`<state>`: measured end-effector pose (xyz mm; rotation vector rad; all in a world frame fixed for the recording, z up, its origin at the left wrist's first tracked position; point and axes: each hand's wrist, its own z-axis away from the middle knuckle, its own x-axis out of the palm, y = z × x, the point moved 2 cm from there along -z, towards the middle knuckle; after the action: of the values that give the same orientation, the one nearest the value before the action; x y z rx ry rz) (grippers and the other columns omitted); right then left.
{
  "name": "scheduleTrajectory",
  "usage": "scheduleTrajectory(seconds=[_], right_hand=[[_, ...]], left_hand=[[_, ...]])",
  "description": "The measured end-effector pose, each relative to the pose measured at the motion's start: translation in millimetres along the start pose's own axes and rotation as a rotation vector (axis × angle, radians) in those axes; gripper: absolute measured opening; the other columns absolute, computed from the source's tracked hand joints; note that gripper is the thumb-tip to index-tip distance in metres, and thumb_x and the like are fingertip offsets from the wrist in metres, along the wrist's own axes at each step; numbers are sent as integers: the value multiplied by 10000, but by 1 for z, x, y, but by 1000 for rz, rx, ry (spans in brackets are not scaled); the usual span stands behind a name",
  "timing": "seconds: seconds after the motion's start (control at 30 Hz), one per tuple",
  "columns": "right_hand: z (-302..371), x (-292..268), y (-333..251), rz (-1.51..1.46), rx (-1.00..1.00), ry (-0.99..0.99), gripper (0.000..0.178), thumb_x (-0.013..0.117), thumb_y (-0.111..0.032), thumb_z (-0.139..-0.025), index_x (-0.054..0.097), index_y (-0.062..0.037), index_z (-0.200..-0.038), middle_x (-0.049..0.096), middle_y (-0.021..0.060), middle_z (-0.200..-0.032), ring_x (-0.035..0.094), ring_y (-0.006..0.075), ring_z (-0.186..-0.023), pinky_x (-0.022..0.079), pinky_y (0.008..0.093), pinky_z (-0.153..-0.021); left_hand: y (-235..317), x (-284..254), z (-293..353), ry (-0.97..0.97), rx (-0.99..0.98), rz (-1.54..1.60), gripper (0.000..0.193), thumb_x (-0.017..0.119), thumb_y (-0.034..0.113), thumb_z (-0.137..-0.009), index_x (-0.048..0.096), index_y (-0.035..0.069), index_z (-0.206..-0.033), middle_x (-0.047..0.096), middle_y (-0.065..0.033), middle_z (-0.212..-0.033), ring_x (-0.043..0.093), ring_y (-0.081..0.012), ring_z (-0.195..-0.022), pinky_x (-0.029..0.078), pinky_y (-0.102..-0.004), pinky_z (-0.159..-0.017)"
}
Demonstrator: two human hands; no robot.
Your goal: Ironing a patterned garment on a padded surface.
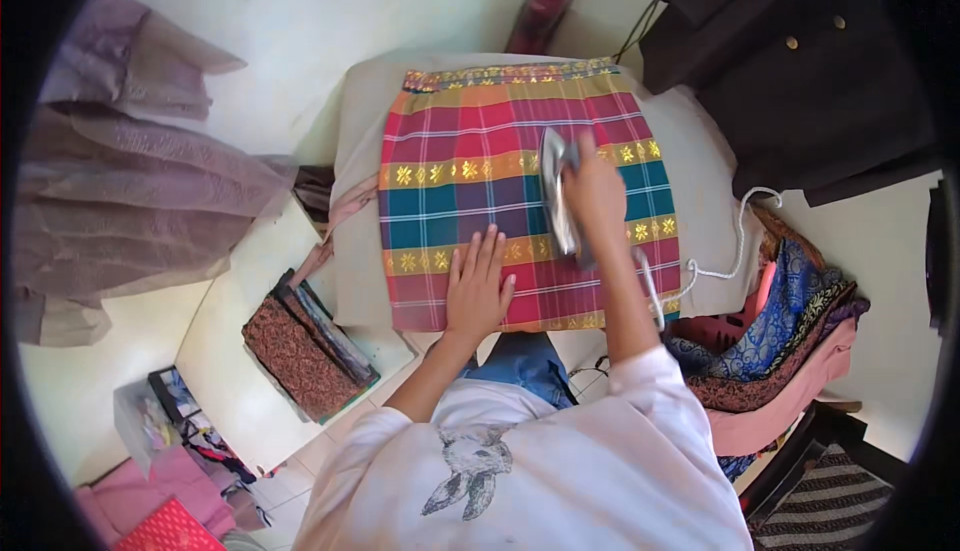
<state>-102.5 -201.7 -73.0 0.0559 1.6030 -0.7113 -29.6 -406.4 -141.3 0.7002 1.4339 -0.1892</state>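
Observation:
A plaid skirt (430, 201) in red, green and purple with gold flower bands lies spread over a padded beige ironing surface (700, 151), its gathered waistband at the far end. My right hand (597, 196) is wrapped round the handle of an iron (556, 191), whose metal soleplate edge shows along its left side. The iron is on the right half of the skirt, slightly blurred. Flat on the near left part of the cloth, my left hand (480, 286) presses with its fingers stretched out. A white cord (715, 273) loops from near my right wrist toward the right.
Sheer mauve garments (150, 201) hang at the left. Folded patterned cloth (310, 351) lies on a white surface below them. Dark clothing (790, 71) hangs at the far right, above a pile of folded fabrics (780, 341). A pinkish-red bottle (545, 6) stands behind the ironing surface.

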Motion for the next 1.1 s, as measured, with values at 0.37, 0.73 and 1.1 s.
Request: scheduleTrajectory(seconds=[0.37, 0.73, 1.1], right_hand=[[-3, 11, -4, -38, 2, -24, 369, 608, -262, -820, 448, -83, -1100, 625, 245, -878, 591, 442, -823, 455, 517, -687], [119, 25, -72, 26, 35, -111, 315, 603, -262, -834, 464, -123, -1081, 616, 225, -733, 594, 447, -719, 457, 506, -578], [-44, 59, -113, 16, -111, 85, 361, 630, -243, -795, 425, -93, -1052, 622, 248, -805, 595, 448, -790, 459, 539, -650]], left_hand=[[-46, -22, 25, 34, 38, 53, 599, 447, 298, -882, 288, 55, -1406, 269, -89, -1471, 281, -258, -1341, 229, -421, -1085], [-62, -17, 36, 16, 18, 102, 571, 378, 237, -891, 266, 23, -1408, 245, -112, -1479, 237, -255, -1366, 187, -393, -1106], [-58, -19, 33, 99, 63, 141, 560, 414, 207, -881, 292, 13, -1392, 258, -120, -1470, 279, -258, -1343, 225, -394, -1095]])
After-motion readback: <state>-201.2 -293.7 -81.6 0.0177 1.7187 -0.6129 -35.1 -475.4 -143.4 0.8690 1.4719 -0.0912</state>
